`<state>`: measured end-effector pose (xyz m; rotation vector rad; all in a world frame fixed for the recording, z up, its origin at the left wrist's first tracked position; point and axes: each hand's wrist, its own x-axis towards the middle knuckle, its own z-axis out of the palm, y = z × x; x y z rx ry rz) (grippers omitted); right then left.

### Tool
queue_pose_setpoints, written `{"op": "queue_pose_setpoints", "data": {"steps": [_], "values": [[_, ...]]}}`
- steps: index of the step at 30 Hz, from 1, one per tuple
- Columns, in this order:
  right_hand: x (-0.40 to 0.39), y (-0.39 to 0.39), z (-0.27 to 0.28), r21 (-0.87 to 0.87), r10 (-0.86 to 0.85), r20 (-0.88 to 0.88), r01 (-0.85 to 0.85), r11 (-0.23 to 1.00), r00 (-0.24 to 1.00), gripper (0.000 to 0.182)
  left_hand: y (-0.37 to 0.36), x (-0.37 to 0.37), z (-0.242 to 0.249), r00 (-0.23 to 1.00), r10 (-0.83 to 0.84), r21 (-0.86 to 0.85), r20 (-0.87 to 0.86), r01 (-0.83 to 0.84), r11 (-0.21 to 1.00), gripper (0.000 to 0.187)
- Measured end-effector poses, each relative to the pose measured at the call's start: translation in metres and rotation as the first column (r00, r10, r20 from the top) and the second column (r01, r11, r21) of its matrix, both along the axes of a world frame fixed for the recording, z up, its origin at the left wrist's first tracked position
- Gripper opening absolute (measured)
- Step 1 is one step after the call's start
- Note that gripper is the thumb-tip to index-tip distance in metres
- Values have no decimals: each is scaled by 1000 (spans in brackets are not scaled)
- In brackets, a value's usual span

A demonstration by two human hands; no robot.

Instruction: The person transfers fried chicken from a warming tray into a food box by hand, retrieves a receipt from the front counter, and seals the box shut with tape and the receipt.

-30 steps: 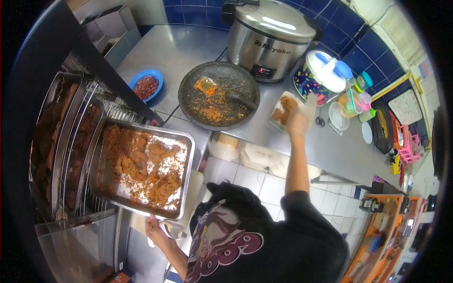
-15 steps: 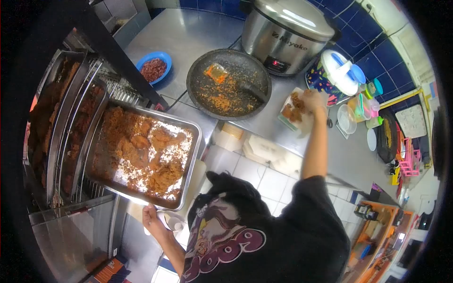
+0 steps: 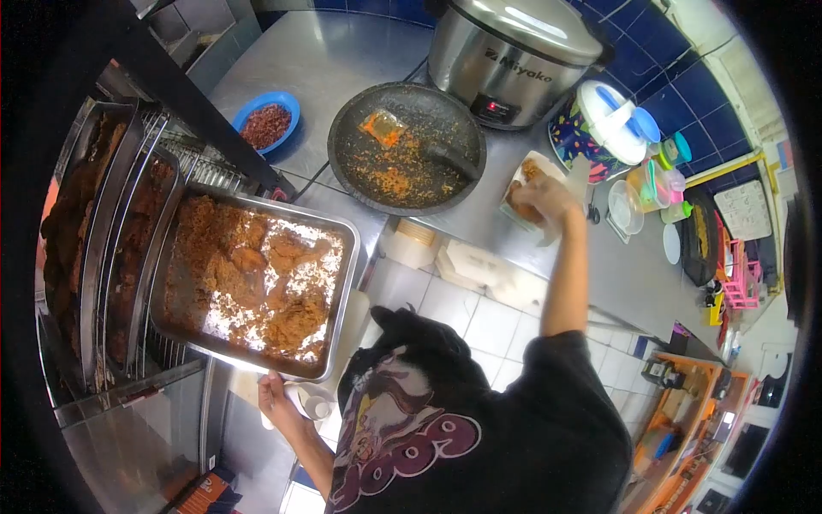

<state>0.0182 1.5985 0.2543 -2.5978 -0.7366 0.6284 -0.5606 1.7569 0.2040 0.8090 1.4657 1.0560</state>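
Head view, taken left to right: shows at the far left rack trays (image 3: 94, 223) of dark fried food, then a big steel tray (image 3: 347, 257) of fried chicken (image 3: 287, 253) and crumbs, jutting out from the rack. Finds the left hand (image 3: 278, 401) just under that tray's near rim, fingers wrapped round a white cup (image 3: 312, 409); cannot tell whether touching the tray as well. Better to steady that rim or slide the tray back in, since hanging that far off the rack looks tippy. Passes a blue bowl (image 3: 267, 120) of reddish bits and a dark pan (image 3: 407, 146) littered with orange crumbs on the steel surface (image 3: 342, 51). Finds the right hand (image 3: 541, 197) stretched out over a small white plate (image 3: 524, 171) beside the pan, on top of the fried pieces (image 3: 516, 190) lying there; fingers bent down over them, but cannot tell whether clamped or merely resting, the grip being hidden under the hand. Best to handle the pieces from above with a light pinch, sparing the crust, and to mind the plate, near the surface's brink. Reads "Miyako" on the steel rice cooker (image 3: 514, 51); makes out only big pink rounded letters on the black shirt (image 3: 479, 445), not legible as a word; sees bright patterns but no readable writing on the lidded container (image 3: 599, 128).
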Motion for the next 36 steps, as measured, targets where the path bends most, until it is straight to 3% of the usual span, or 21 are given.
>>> {"op": "queue_pose_setpoints", "data": {"steps": [1,2,3,4,6,12,17,18,19,23,26,30,36], "values": [[22,-7,-22,0,-4,-1,4,1000,1000,26,0,1,1,1000,-4,0,-1,4,1000,11],[59,-20,-64,-272,214,256,-143,952,943,28,0,2,2,1000,-6,-8,-5,5,1000,12],[62,-18,-64,-549,466,419,-192,814,779,32,0,3,4,1000,-7,-16,-8,7,1000,12],[62,-16,-65,-547,462,419,-189,815,782,32,-1,4,7,1000,-11,-14,-9,11,1000,12],[60,-4,-58,-517,7,334,177,838,943,39,-1,9,12,999,-33,2,14,33,999,12],[59,1,-81,-311,-182,318,284,907,930,49,1,8,8,999,-30,47,-23,31,998,14],[126,-27,-185,55,-270,296,265,963,917,63,-3,14,17,1000,-5,37,10,4,999,15],[118,-24,-170,53,-262,301,259,965,917,63,-3,14,16,1000,-9,26,20,9,1000,14],[114,-22,-158,-138,-245,260,287,948,934,66,-4,14,16,1000,-4,22,24,3,1000,14],[82,-4,-108,-434,-310,131,335,836,942,82,-5,11,7,999,-21,38,24,20,999,12],[82,-7,-128,-338,-360,257,432,836,897,84,-5,8,0,999,-42,65,2,41,997,11],[82,-6,-127,-289,-412,168,444,848,896,82,-3,10,6,999,-55,7,-2,55,998,13],[83,-4,-108,-559,-101,157,173,811,982,73,-3,1,-3,986,-129,66,-109,137,988,18]]}}
